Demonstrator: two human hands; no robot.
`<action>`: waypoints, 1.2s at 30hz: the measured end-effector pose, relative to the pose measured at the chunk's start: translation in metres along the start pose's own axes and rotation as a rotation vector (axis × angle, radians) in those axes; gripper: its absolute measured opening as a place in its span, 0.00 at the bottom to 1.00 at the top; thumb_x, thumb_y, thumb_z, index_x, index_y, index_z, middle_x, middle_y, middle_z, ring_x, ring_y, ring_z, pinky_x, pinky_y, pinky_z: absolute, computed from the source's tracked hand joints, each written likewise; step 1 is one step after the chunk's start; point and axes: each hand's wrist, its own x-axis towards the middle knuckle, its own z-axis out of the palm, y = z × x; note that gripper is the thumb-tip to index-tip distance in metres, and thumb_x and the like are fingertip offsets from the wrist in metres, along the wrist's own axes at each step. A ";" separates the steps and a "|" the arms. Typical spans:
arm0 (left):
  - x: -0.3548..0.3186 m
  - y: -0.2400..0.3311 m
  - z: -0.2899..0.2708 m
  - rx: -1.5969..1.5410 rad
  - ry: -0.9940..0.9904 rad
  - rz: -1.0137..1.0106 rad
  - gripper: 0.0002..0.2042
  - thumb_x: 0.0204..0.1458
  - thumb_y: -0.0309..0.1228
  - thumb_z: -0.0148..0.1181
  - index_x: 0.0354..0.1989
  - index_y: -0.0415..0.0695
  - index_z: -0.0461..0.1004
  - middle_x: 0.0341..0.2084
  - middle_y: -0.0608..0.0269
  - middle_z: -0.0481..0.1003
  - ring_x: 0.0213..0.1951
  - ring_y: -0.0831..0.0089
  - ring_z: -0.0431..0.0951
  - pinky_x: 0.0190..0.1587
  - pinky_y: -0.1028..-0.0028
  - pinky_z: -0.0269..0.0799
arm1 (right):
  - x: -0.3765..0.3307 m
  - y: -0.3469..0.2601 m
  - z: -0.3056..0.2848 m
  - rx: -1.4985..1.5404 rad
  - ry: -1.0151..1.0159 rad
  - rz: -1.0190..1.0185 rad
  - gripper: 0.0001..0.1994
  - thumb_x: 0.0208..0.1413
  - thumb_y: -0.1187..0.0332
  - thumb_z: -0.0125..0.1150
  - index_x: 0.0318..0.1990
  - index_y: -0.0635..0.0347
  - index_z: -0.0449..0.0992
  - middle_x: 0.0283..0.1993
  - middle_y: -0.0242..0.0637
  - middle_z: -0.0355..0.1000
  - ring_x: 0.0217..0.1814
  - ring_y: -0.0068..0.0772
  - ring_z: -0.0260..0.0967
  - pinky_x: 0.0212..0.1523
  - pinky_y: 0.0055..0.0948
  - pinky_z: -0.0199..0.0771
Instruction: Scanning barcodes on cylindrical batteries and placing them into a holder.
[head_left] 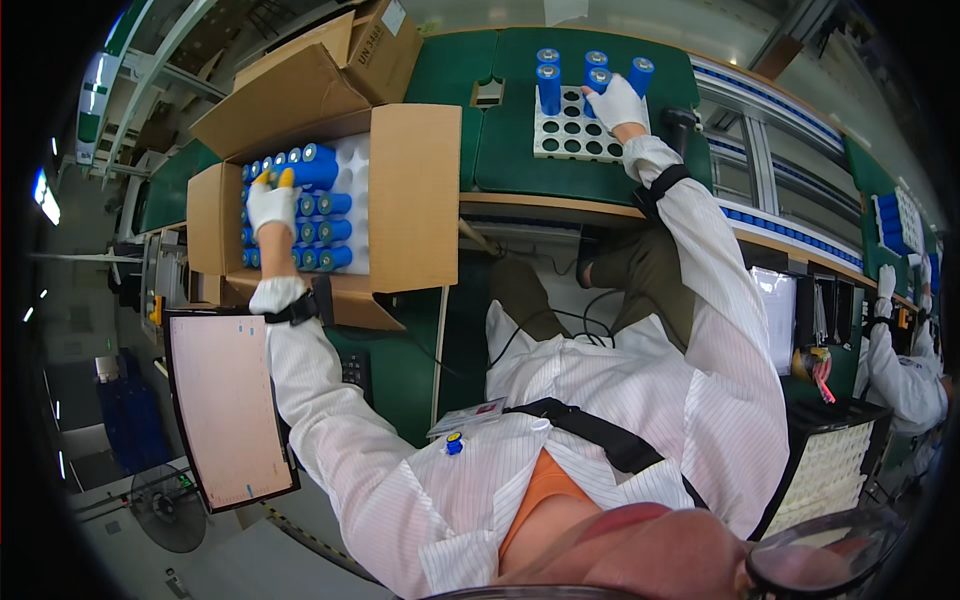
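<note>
My left hand [271, 208], in a white glove with yellow fingertips, reaches into an open cardboard box [415, 200] of blue cylindrical battery cells [333, 232]. Its fingers bend around the end of one blue battery cell [318, 166], which sits higher than its neighbours; part of the grip is hidden. On the right, my right hand [618, 106], also gloved in white, closes on another blue battery cell [598, 78] over a white tray with round holes [545, 143]. Several more cells stand upright in the tray's far rows, while the nearer holes show no cells.
A black handheld device [680, 128] stands right of the tray on the green table [500, 150]. Behind the open box is another carton [385, 55]. A monitor [225, 410] stands at the near left. Rails [770, 150] run along the right, where a co-worker's sleeve [905, 385] shows.
</note>
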 end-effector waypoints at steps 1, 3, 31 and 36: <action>-0.008 0.008 -0.016 0.030 -0.006 0.044 0.23 0.51 0.18 0.64 0.56 0.33 0.67 0.44 0.58 0.74 0.44 0.69 0.77 0.42 0.74 0.75 | 0.002 0.000 0.002 -0.007 -0.016 0.014 0.30 0.49 0.47 0.68 0.44 0.70 0.74 0.44 0.59 0.76 0.49 0.59 0.75 0.50 0.45 0.75; -0.038 0.020 -0.033 -0.341 -0.036 0.112 0.20 0.53 0.17 0.60 0.55 0.29 0.65 0.46 0.53 0.72 0.47 0.66 0.76 0.46 0.70 0.77 | 0.005 0.000 0.007 -0.026 -0.049 0.052 0.30 0.50 0.47 0.68 0.44 0.70 0.73 0.44 0.59 0.76 0.49 0.58 0.75 0.50 0.45 0.75; -0.267 0.065 0.036 -1.594 -0.315 -0.368 0.31 0.59 0.32 0.59 0.64 0.27 0.53 0.63 0.40 0.59 0.65 0.49 0.61 0.67 0.50 0.64 | 0.041 -0.031 -0.041 -0.083 -0.148 0.138 0.37 0.54 0.35 0.54 0.49 0.66 0.78 0.51 0.57 0.75 0.54 0.56 0.74 0.54 0.45 0.74; -0.270 0.073 0.047 -1.534 -0.338 -0.378 0.31 0.59 0.34 0.60 0.64 0.29 0.54 0.62 0.40 0.60 0.65 0.50 0.62 0.66 0.52 0.67 | 0.066 -0.041 -0.034 -0.209 -0.257 0.142 0.30 0.56 0.40 0.56 0.50 0.59 0.80 0.54 0.52 0.75 0.58 0.54 0.72 0.57 0.43 0.72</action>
